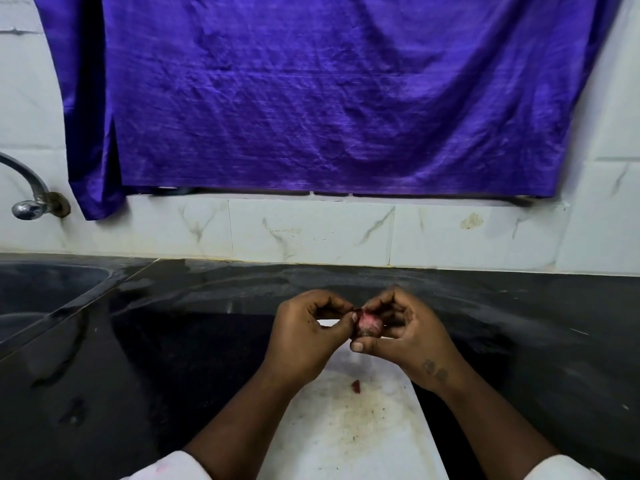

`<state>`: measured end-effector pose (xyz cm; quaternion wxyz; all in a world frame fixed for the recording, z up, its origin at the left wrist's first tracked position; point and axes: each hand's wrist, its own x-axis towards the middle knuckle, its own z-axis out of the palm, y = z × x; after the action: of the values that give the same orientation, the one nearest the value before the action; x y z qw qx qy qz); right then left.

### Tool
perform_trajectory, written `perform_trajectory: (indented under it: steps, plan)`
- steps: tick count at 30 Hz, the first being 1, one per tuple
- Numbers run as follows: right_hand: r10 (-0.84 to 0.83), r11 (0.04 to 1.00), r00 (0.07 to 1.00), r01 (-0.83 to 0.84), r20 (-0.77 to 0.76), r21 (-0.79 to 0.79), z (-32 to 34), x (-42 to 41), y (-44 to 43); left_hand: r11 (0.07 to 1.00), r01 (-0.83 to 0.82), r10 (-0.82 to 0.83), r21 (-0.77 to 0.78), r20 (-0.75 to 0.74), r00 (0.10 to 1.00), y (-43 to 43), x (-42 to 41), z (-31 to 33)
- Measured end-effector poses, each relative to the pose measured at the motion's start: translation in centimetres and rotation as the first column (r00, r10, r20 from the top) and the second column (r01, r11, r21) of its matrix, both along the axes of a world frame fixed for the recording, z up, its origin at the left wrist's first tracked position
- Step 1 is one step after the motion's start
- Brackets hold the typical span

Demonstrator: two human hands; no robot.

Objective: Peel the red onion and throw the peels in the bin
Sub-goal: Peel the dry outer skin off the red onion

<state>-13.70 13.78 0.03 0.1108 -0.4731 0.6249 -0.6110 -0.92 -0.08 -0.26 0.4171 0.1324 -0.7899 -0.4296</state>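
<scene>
A small red onion [371,323] with pink flesh showing is held above a white cutting board [349,427]. My right hand [403,336] grips it from the right, fingers curled round it and thumb underneath. My left hand [308,336] pinches the onion's skin at its left side with thumb and forefinger. One small red peel scrap [355,385] lies on the board below the hands. No bin is in view.
The board rests on a black stone counter [156,358]. A steel sink [41,299] sits at the far left under a wall tap [29,202]. White marble-look tiles [311,233] back the counter, and a purple cloth [329,98] hangs above.
</scene>
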Motion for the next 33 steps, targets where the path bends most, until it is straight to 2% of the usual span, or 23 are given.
perform_trajectory:
  steps: [8,13,17,20,26,33]
  plan:
    - [-0.028,1.000,0.995,0.029,-0.096,0.006,0.2,0.6,-0.2,0.998,-0.039,0.037,-0.052,-0.034,0.999,0.1,-0.3,-0.3]
    - [-0.003,1.000,0.998,0.003,-0.059,-0.009,0.0,0.2,-0.2,0.996,-0.060,0.059,-0.064,-0.017,0.998,0.4,-0.4,-0.4]
    - [0.029,0.998,0.999,-0.027,0.035,-0.060,-0.1,-0.2,-0.3,0.998,0.043,-0.042,0.043,-0.037,0.998,0.3,-0.3,-0.2]
    - [0.015,0.997,0.999,-0.013,0.033,-0.072,-0.1,-0.4,-0.2,0.980,0.150,-0.144,0.134,-0.050,0.988,0.1,-0.2,0.1]
    - [-0.090,0.996,0.983,0.093,-0.159,0.016,0.1,0.1,-0.1,0.980,0.079,-0.078,0.185,-0.015,0.997,0.4,-0.4,-0.1]
    - [-0.182,0.982,0.932,0.186,-0.313,-0.017,0.0,0.4,-0.4,0.939,0.190,-0.193,0.285,-0.017,0.981,0.6,-0.4,-0.1]
